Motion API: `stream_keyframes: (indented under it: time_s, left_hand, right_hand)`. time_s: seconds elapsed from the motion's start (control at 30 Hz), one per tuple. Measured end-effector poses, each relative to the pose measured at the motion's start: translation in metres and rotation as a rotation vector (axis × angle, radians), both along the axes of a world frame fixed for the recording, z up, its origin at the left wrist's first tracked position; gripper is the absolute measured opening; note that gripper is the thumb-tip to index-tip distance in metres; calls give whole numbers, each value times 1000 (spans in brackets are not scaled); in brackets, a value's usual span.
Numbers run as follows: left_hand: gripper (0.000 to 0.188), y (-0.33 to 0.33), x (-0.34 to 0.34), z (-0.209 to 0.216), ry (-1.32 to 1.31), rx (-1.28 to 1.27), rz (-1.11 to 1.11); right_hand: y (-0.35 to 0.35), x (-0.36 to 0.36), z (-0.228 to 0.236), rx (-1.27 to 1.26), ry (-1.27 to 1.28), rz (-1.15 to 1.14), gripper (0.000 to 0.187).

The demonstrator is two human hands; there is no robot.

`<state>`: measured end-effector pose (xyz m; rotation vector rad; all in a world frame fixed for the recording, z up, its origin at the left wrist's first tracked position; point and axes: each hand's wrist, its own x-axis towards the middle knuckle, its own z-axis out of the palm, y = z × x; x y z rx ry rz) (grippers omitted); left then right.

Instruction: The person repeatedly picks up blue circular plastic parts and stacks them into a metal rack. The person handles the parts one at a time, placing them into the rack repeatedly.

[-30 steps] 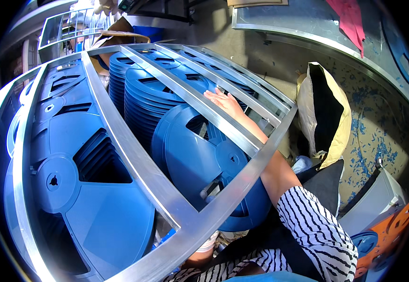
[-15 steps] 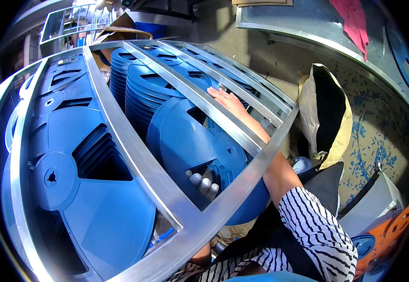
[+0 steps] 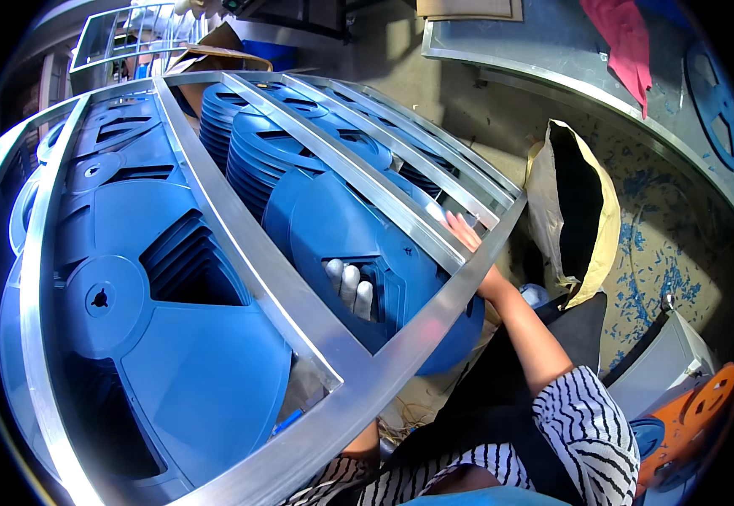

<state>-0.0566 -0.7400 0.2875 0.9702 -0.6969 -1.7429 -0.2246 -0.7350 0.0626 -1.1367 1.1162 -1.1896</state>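
Striped sleeves (image 3: 590,430) come in at the lower edge. An orange panel with cutouts (image 3: 704,413) and a grey box (image 3: 670,346) stand to the right. The near rail of the metal rack (image 3: 357,363) crosses above both arms.

Just inside that rail, pale-covered fingertips of the left hand (image 3: 349,287) poke through a cutout in the leaning blue reel (image 3: 333,219); the thumb is hidden, so I cannot tell how tight that grip is. This reel lies tilted under the bars, near the rack's right corner. The right hand (image 3: 461,229) reaches beneath the rail by that same corner, grip loose, visible fingers straight and slightly parted, beside the reel's edge; contact is unclear.

A large blue reel (image 3: 190,371) fills the rack's left side, while a stack of blue reels (image 3: 253,160) stands toward the far edge. Outside the right corner is an open paper sack (image 3: 544,219). Beyond, a pink cloth (image 3: 620,51) lies on a worktop (image 3: 535,51).
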Motion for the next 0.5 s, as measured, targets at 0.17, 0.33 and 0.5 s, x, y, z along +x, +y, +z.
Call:
stream_keyframes:
  time_s: [0.17, 0.33, 0.5]
  left_hand:
    - [51, -18, -12, 3, 20, -84, 50]
    - [58, -22, -47, 13, -245, -47, 111]
    - [59, 10, -33, 29, 26, -32, 79]
  right_hand:
    - [85, -32, 33, -119, 0, -23, 68]
    - [87, -18, 67, -184, 87, -116, 53]
    - [52, 7, 36, 1, -57, -130, 37]
